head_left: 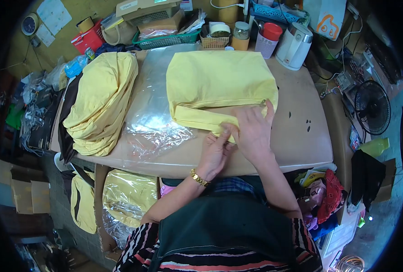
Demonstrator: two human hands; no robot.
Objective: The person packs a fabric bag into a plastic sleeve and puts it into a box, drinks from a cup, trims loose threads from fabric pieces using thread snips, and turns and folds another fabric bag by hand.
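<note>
A yellow fabric bag [222,75] lies on the padded table in front of me, with a zipper along its near edge. A wide yellow strap [199,117] runs across below the zipper. My left hand [215,152], with a gold-coloured band at the wrist, pinches the strap's right part from below. My right hand [253,131] lies over the same part, its fingers closed on the strap and one finger reaching up to the zipper's right end. The strap's end is partly hidden between my hands.
A pile of yellow fabric [104,102] lies on the left, beside clear plastic bags [153,109]. A white kettle [295,45], a jar [241,34] and baskets line the back. Below the table's front edge is a box [99,204] with plastic-wrapped yellow items. A fan [372,107] stands right.
</note>
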